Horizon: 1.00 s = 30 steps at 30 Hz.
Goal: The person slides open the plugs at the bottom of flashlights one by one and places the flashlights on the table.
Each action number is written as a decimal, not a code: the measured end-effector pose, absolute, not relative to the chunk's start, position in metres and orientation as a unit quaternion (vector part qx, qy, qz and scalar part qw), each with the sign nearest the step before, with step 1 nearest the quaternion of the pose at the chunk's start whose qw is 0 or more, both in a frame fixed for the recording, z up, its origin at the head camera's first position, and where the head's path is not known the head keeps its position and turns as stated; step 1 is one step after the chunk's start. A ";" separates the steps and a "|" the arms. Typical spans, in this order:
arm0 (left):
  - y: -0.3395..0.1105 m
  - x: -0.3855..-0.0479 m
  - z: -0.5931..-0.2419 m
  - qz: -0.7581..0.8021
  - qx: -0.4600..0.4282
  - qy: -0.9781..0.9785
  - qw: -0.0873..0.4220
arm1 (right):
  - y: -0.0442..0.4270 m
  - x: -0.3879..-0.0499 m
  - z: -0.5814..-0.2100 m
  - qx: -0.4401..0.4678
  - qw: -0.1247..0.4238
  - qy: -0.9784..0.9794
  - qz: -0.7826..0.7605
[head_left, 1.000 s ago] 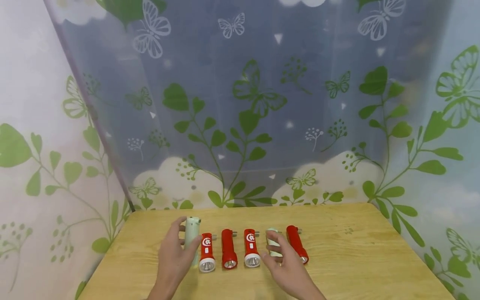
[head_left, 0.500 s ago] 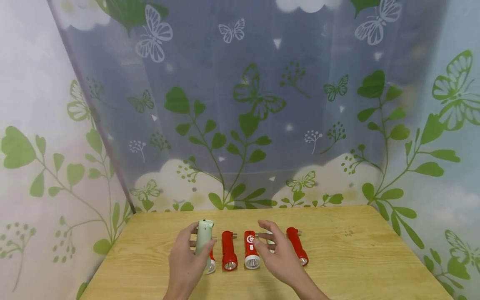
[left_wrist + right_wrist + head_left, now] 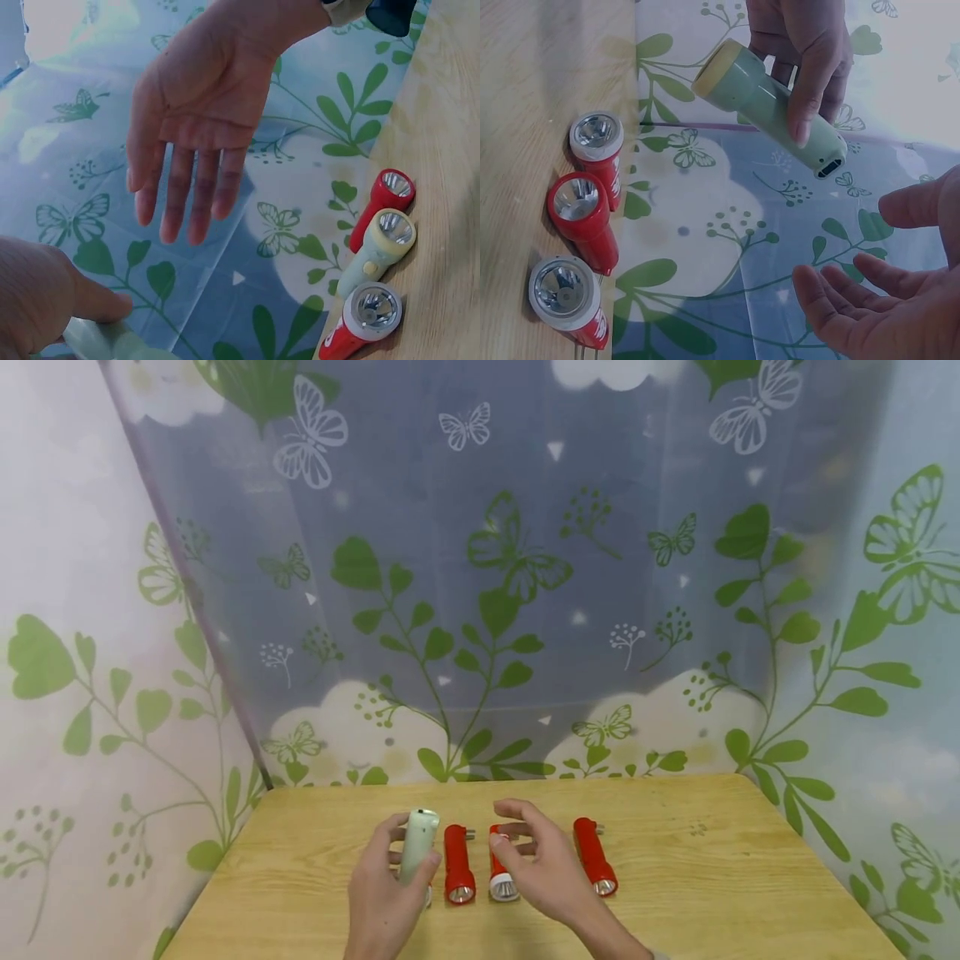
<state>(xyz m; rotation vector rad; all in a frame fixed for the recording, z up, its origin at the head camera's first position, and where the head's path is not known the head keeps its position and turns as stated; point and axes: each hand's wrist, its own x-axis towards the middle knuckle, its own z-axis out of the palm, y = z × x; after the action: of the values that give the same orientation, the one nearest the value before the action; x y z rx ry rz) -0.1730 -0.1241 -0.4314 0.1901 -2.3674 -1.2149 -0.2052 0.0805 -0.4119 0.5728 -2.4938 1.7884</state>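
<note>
My left hand (image 3: 386,893) grips a light green flashlight (image 3: 417,846) above the table, thumb across its near side. In the right wrist view its yellowish head tilts up to the left. My right hand (image 3: 551,872) hovers with relaxed, spread fingers, holding nothing, in front of a red flashlight with a white rim (image 3: 505,887). Between the hands lies an all-red flashlight (image 3: 458,868). Another red-and-white flashlight (image 3: 596,142) is mostly covered by the left hand in the head view. A second green flashlight (image 3: 375,251) shows in the left wrist view, hidden in the head view.
Another all-red flashlight (image 3: 595,857) lies right of the right hand. All the lying flashlights stand in a row on the wooden table (image 3: 697,902), lens ends toward me. A patterned curtain (image 3: 480,610) hangs behind and at both sides.
My left hand has carried the green flashlight rightward, over the leftmost red-and-white one. My right hand has shifted left from the second green flashlight to the red-and-white one, staying unfilled.
</note>
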 end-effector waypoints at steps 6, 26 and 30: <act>-0.114 -0.169 -0.432 -0.457 0.044 -0.853 0.248 | 0.074 -0.203 -0.407 0.221 0.012 -0.798 0.560; -0.100 -0.168 -0.435 -0.460 -0.008 -0.846 0.270 | 0.058 -0.204 -0.401 0.269 0.013 -0.783 0.560; -0.098 -0.167 -0.435 -0.462 0.000 -0.848 0.258 | 0.057 -0.205 -0.401 0.274 0.018 -0.782 0.560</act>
<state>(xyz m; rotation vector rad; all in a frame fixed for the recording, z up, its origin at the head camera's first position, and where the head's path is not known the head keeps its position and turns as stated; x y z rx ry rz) -0.1672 -0.0978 -0.4345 0.0008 -2.3008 -1.2540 -0.2049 0.0568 -0.4009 0.8505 -2.4292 1.7389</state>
